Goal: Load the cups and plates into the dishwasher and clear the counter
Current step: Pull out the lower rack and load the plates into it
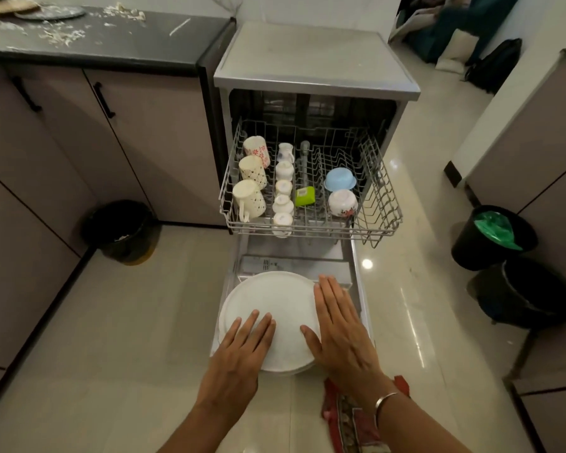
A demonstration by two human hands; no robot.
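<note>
The white plate (275, 302) lies flat on the open dishwasher door (291, 264). The left hand (242, 348), fingers straight and together, rests on the plate at 7 o'clock. The right hand (340, 331), fingers straight and together, covers the rim at 3 o'clock.

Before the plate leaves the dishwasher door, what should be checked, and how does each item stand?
1. Hands on plate: ok; left hand and right hand lie flat on it.
2. Grip: not ok; no fingers curl round the rim.
3. Dishwasher door down: ok.
4. Room in rack: ok; far right bare.
5. Plate slot in lower rack: cannot tell; hidden.
6. Clear counter: not ok; scraps lie on it.
</note>
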